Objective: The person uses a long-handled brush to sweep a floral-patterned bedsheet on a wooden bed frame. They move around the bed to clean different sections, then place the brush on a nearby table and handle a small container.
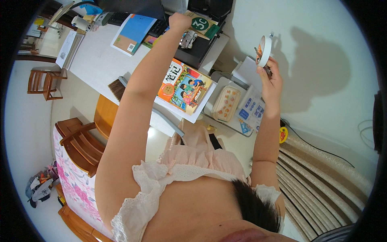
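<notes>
Stretched forward over the far part of the desk, my left hand (180,22) looks closed, its fingers mostly hidden. It is right next to a green and tan booklet or packet (200,25); whether it grips this I cannot tell. Just below lies a small silver toy-like object (188,39) on a black flat case (193,55). My right hand (271,76) is raised near the wall, closed on a white roll of tape (265,51) standing on edge. Small dark metal and orange bits show beside the roll, too small to name.
A colourful notebook (186,86) lies on the white desk (94,54), near a brown-bristled brush (117,88) and a blue book (135,32). A clear patterned box (226,103) and a white-blue packet (252,107) sit on a side trolley. Wooden chairs (80,147) stand left.
</notes>
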A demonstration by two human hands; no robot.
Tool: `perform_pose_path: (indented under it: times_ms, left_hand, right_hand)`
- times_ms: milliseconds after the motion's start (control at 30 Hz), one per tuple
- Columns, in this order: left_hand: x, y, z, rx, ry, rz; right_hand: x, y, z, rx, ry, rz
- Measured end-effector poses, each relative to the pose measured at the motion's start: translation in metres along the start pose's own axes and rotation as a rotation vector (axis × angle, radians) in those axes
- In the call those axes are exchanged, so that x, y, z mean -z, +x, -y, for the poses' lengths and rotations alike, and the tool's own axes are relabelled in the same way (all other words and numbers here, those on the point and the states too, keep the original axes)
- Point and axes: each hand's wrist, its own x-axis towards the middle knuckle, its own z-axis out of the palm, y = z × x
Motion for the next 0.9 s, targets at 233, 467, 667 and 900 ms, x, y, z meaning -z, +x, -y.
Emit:
perform_pose_path:
  times_ms: [233,467,667,900]
  left_hand:
    - [0.016,-0.022,-0.012,-0.070,-0.009,0.079]
    - [0.049,-0.033,0.013,-0.196,-0.162,-0.137]
    - [0.069,-0.105,0.026,-0.441,-0.092,-0.249]
    - [0.034,-0.153,0.024,-0.606,0.060,-0.346]
  right_hand:
    - [-0.026,0.025,-0.003,0.027,-0.032,0.097]
    - [-0.082,0.089,-0.028,0.183,-0.198,0.276]
    - [-0.133,0.149,-0.059,0.248,-0.514,0.468]
    - [-0.154,0.167,-0.083,0.248,-0.710,0.569]
